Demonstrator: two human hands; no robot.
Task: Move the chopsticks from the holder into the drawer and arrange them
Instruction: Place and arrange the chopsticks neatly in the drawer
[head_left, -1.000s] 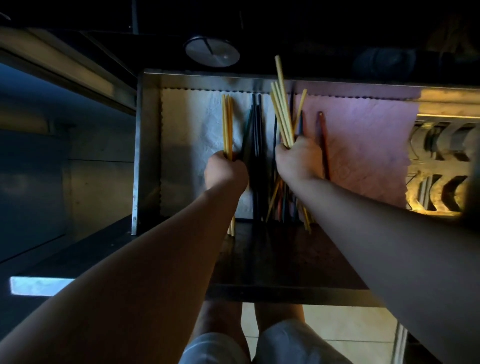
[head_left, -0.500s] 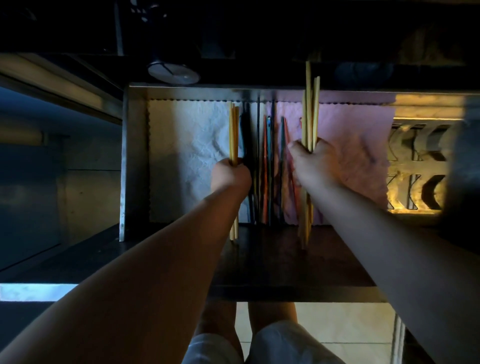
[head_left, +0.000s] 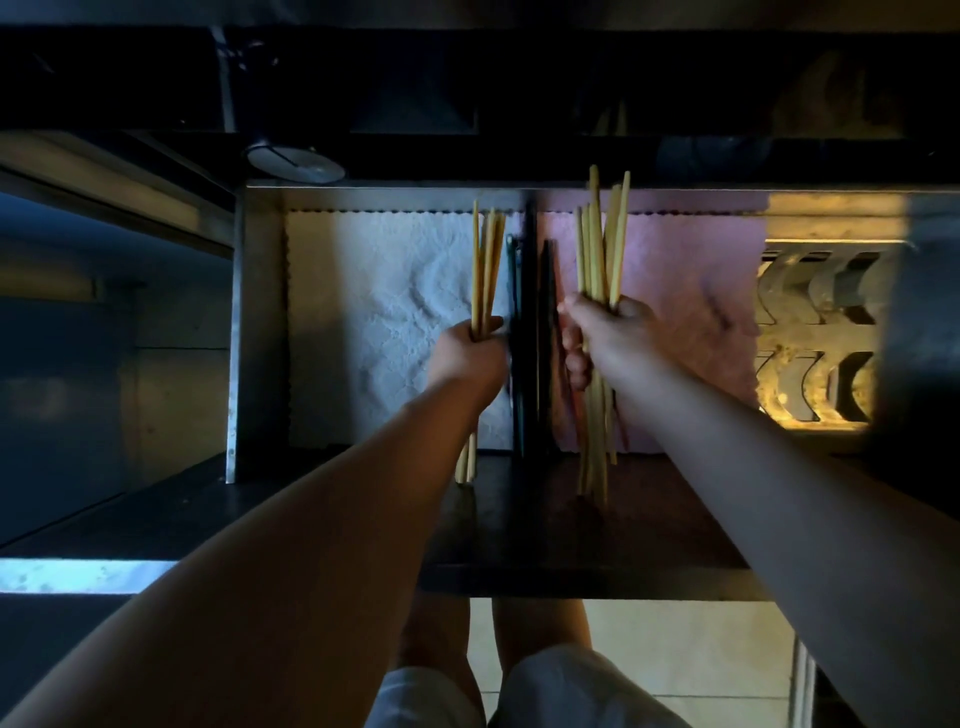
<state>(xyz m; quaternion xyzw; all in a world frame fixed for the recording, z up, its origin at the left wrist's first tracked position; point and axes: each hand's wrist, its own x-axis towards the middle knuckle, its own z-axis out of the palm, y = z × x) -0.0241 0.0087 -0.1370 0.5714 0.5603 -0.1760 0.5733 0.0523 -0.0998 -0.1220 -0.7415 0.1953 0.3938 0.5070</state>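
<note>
The open metal drawer (head_left: 260, 312) is lined with a white cloth (head_left: 384, 322) on the left and a pink cloth (head_left: 685, 280) on the right. My left hand (head_left: 467, 353) grips a small bundle of pale wooden chopsticks (head_left: 485, 265) over the white cloth's right edge. My right hand (head_left: 605, 338) holds a larger, splayed bundle of the same pale chopsticks (head_left: 597, 244) above the pink cloth. Between my hands several dark chopsticks (head_left: 530, 322) lie lengthwise along the seam of the two cloths. The holder is not visible.
A round metal lid-like object (head_left: 293, 162) sits behind the drawer's back edge. To the right is a lit patterned metal rack (head_left: 815, 332). The drawer's dark front panel (head_left: 571, 540) is near my legs, with tiled floor below.
My right hand's bundle moved from the middle pile to the right over the pink cloth and now splays out. My left hand's bundle stayed roughly in place.
</note>
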